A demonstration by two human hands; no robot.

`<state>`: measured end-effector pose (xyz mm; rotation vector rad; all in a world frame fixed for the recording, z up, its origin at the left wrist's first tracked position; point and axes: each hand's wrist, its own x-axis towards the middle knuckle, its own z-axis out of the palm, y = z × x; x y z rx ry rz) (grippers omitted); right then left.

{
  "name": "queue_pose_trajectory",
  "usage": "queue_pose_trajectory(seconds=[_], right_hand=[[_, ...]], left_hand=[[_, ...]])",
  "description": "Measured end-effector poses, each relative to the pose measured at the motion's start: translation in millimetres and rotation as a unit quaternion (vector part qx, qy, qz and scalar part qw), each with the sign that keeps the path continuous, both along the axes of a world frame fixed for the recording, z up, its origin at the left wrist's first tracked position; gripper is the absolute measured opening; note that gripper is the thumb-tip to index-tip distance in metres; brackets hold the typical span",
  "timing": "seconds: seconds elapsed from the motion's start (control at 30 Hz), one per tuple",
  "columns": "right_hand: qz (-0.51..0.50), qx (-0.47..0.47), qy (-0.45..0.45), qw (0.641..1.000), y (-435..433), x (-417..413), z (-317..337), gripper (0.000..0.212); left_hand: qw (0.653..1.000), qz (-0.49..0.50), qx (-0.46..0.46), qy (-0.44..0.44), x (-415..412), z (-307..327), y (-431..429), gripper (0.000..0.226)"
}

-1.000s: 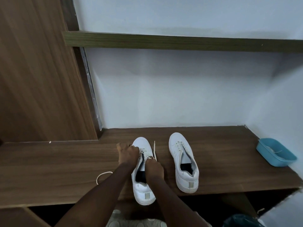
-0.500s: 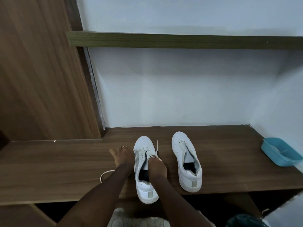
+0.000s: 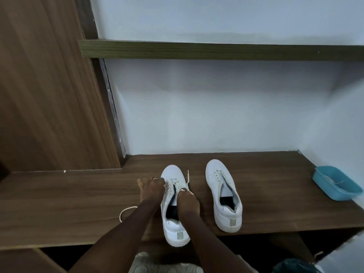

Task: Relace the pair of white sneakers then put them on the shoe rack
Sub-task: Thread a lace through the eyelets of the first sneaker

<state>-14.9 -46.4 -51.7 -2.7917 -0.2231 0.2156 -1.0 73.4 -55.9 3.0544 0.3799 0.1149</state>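
Observation:
Two white sneakers stand toes away from me on the wooden shelf (image 3: 275,209). The left sneaker (image 3: 174,229) has its heel over the shelf's front edge. My left hand (image 3: 151,189) pinches the lace at its left eyelets. My right hand (image 3: 188,201) rests over the tongue and pinches the other lace end (image 3: 188,177), which sticks up on the right. A loop of white lace (image 3: 126,212) lies on the shelf to the left of my left forearm. The right sneaker (image 3: 223,196) stands alone with no lace, its tongue up.
A blue plastic tub (image 3: 334,184) sits at the shelf's right end by the white wall. A tall wooden panel (image 3: 49,95) rises at the left. A higher shelf edge (image 3: 216,51) runs across the wall. Below the shelf are pale shoes (image 3: 163,266) and a dark bag (image 3: 293,266).
My left hand went out to the left of the sneaker with fingers spread, then came back to its left eyelets. My right hand stayed on the tongue.

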Motion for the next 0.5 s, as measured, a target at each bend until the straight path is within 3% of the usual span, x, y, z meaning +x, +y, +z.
queue_pose_trajectory(seconds=[0.13, 0.5], right_hand=[[0.002, 0.002, -0.003, 1.0, -0.3, -0.9, 1.1, 0.03], [0.008, 0.0, -0.002, 1.0, -1.1, -1.4, 2.2, 0.03]], left_hand=[[0.999, -0.033, -0.012, 0.012, 0.9, 1.7, -2.5, 0.029], [0.997, -0.037, 0.061, 0.007, 6.1, 6.5, -11.8, 0.023]])
